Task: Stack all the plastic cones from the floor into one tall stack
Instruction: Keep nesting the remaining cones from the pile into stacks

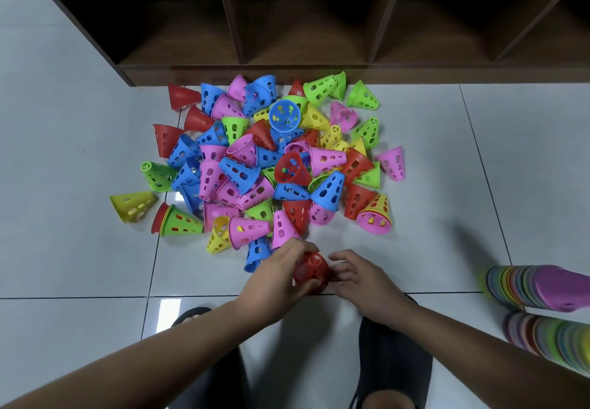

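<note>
A heap of perforated plastic cones (265, 159) in red, blue, pink, green and yellow lies on the white tiled floor in front of a shelf. Just below the heap a red cone (311, 272) stands between my hands. My left hand (281, 276) wraps around its left side. My right hand (357, 277) sits at its right side, fingertips touching or nearly touching it. Two long stacks of nested cones lie at the right edge, the upper stack (536, 285) ending in a pink cone, the lower stack (552, 341) beneath it.
A dark brown wooden shelf unit (287, 70) with open compartments stands behind the heap. My two dark shoes (396, 364) are on the tiles below my hands. A lone yellow cone (132, 205) lies left of the heap.
</note>
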